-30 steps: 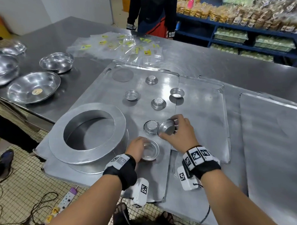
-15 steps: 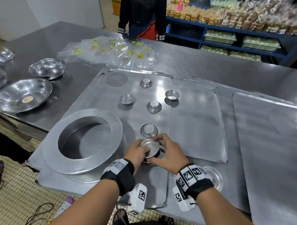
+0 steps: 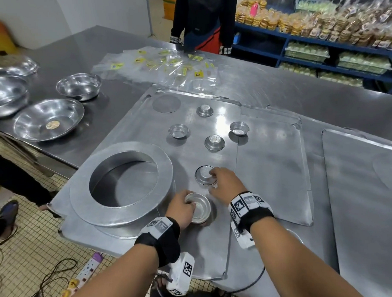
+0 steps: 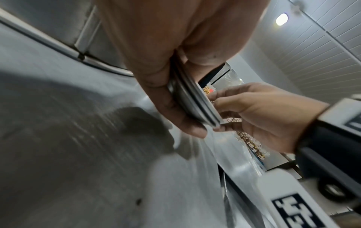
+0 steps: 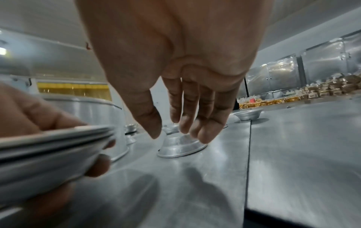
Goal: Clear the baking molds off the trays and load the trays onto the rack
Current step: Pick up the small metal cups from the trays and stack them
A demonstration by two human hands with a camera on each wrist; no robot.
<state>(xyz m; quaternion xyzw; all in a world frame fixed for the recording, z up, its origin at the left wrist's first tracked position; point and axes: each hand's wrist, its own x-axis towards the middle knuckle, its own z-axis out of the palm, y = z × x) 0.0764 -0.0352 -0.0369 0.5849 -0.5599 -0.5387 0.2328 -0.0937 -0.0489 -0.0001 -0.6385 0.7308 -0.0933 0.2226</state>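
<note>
My left hand grips a small stack of nested round metal molds just above the near end of the flat tray; the left wrist view shows the stack edge-on between thumb and fingers. My right hand is spread over an overturned mold just beyond the stack. In the right wrist view its fingertips sit at that mold with the thumb apart, not closed round it. Farther along the tray lie two more overturned molds and two upright ones.
A large round pan with a wide rim stands on the tray's left part. More flat trays lie to the right. Steel bowls sit at the left, plastic bags beyond. A person stands across the table.
My right hand set a mold into the stack in my left hand, then let go and moved forward onto the overturned mold. The left hand still holds the stack.
</note>
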